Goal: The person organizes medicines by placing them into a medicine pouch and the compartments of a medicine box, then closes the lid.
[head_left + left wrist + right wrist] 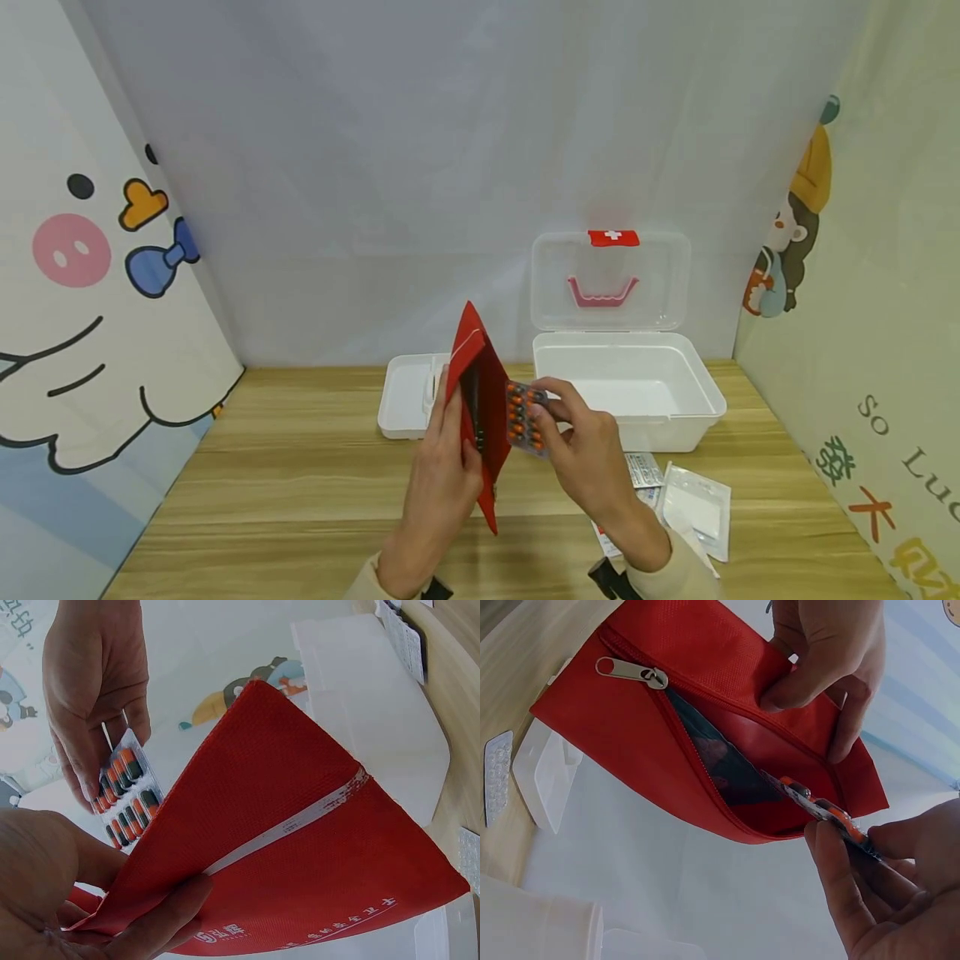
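A backdrop cloth (112, 333) printed with cartoon figures rose along the left edge of the wooden surface (300, 467). Left of the middle of the surface's back edge lay a shallow white tray (401, 396). In front of the tray, above the surface, the left hand (442, 479) was closed on a red pouch (491, 417), pinching it with the thumb on one side and the fingers on the other. The pouch stood nearly on end in the air, its zip pull (622, 670) drawn back and its mouth gaping round a dark green packet (727, 761). Just right of it, the right hand (592, 454) held a blister pack (517, 412) of orange and dark capsules between thumb and fingers, the far end at the pouch's mouth; whether it was inside, I cannot tell. Further right, near the surface's back right corner, sat a white box (652, 433), its clear lid (656, 283) raised, with a pink handle (602, 301) and a red label bearing a white cross (613, 238). In front of the box, toward the right edge, a printed silver card (643, 469) lay beside a white packet (697, 508), partly behind the right forearm.
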`<state>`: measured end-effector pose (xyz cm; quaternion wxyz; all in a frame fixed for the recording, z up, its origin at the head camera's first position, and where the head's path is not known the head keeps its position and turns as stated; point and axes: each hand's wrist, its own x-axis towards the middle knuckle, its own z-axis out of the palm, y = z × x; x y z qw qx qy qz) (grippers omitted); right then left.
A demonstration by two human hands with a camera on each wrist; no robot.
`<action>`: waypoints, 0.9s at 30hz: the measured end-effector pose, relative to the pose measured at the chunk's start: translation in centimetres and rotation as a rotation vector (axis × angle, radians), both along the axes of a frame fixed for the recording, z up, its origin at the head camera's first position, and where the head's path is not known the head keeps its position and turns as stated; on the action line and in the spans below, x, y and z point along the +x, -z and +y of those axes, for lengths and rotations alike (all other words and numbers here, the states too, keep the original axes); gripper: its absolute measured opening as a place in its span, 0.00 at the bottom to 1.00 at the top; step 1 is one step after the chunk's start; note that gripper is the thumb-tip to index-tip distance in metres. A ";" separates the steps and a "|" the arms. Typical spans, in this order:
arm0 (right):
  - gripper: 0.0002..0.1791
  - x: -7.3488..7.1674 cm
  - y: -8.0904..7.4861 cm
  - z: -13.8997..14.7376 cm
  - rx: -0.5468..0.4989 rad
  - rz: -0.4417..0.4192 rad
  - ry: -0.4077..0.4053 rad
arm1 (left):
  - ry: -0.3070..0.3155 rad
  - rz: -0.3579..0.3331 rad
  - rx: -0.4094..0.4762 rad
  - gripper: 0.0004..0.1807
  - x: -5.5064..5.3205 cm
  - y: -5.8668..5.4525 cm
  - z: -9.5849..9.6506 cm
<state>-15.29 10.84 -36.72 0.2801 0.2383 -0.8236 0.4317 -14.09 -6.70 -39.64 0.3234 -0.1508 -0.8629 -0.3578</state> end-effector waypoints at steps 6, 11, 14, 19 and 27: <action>0.13 -0.2 0.1 -0.6 0.022 0.037 0.020 | 0.014 0.009 0.004 0.51 0.1 -0.1 0.4; 0.12 -0.3 -0.1 -1.1 0.026 0.039 0.030 | 0.023 0.016 0.007 0.51 0.2 -0.2 0.6; 0.12 -0.2 -0.1 -1.4 0.036 0.037 0.048 | 0.027 0.013 0.008 0.51 0.3 -0.2 0.7; 0.13 -0.3 0.2 -1.8 0.081 0.072 0.088 | 0.041 0.017 0.015 0.49 0.5 -0.3 1.0; 0.16 -0.7 0.9 -2.3 0.154 0.127 0.178 | 0.064 0.005 0.024 0.48 0.8 -0.1 1.4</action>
